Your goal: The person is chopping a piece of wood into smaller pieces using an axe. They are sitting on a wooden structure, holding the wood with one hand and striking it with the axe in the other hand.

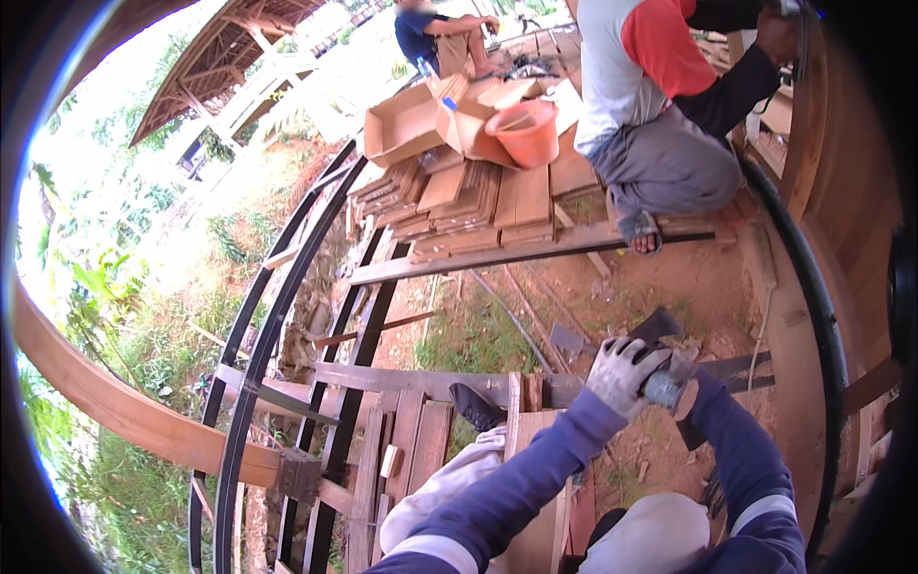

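My left hand [625,374], in a pale work glove with dark fingertips, lies against a grey cylindrical part of a tool [661,389]. Beside it on the right, my right hand [686,369] is partly hidden by the tool and is blurred. A dark flat piece [656,324] juts out above my hands, and another dark piece [691,435] shows below them. Whether these belong to the tool, I cannot tell. Both hands are over the open floor frame, with bare soil beneath. Wooden planks [536,430] lie by my legs.
A co-worker [660,107] crouches at the upper right; another person [445,39] sits farther back. Stacked boards [459,197], a cardboard box [401,125] and an orange bucket [527,136] stand ahead. Black metal beams [287,301] curve along the left, and a black pipe [807,287] along the right.
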Motion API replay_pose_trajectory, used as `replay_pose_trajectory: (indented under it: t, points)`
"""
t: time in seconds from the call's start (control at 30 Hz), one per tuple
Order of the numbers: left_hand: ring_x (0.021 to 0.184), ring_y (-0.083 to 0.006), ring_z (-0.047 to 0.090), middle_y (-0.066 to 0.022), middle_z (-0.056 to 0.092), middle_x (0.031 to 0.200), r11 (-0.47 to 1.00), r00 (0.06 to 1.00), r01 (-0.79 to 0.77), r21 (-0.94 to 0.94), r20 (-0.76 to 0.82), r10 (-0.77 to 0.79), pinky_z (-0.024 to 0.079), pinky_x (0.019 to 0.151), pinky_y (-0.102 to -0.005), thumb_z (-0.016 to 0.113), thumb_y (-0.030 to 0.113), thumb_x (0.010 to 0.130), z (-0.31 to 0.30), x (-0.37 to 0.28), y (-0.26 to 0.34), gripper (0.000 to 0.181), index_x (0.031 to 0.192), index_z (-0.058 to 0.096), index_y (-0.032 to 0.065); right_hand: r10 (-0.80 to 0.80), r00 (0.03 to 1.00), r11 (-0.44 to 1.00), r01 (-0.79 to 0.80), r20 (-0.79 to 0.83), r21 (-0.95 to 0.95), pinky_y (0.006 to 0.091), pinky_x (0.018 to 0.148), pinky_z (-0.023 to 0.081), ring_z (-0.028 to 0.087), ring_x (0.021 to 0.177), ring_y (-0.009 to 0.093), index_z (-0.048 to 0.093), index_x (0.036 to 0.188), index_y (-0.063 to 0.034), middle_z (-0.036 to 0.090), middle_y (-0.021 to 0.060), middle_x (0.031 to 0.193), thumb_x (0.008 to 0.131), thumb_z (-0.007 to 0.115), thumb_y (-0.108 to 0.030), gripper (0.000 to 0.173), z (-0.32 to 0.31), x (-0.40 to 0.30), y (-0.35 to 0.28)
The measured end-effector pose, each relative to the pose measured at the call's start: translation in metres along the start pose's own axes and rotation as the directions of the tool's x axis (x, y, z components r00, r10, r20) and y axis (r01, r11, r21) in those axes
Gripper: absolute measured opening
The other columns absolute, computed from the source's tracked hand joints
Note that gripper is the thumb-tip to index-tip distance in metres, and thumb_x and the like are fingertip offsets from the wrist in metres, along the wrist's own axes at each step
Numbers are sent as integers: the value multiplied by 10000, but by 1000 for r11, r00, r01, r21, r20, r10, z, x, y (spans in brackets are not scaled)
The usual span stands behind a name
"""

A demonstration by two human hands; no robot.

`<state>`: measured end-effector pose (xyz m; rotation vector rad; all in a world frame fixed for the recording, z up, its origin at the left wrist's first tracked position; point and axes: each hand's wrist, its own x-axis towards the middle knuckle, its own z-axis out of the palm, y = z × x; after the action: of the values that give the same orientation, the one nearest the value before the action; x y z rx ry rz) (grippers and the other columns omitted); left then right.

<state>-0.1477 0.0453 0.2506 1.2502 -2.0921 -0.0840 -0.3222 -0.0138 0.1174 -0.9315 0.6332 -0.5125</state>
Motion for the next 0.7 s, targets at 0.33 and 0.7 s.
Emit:
replay_pose_trajectory:
  t: [0.33, 0.7]
  points:
    - [983, -348, 565, -111, 585, 1005, 985, 974, 40, -170, -214, -76, 431, 887, -465, 742, 218, 585, -50, -131, 51, 571, 1139, 658, 108, -33, 996, 993, 41, 78, -107, 399, 936, 496, 571, 1136, 248, 423, 1365, -56, 558, 154, 1263, 951, 486, -209, 446, 114, -57, 28]
    - [957, -298, 578, -62, 583, 986, 994, 974, 111, -24, -195, -114, 417, 869, -443, 756, 195, 595, -84, -198, 72, 504, 1089, 664, 151, -52, 964, 992, 80, 261, -100, 378, 870, 526, 598, 1082, 226, 408, 1376, -50, 571, 156, 1225, 931, 538, -154, 475, 162, -87, 22]
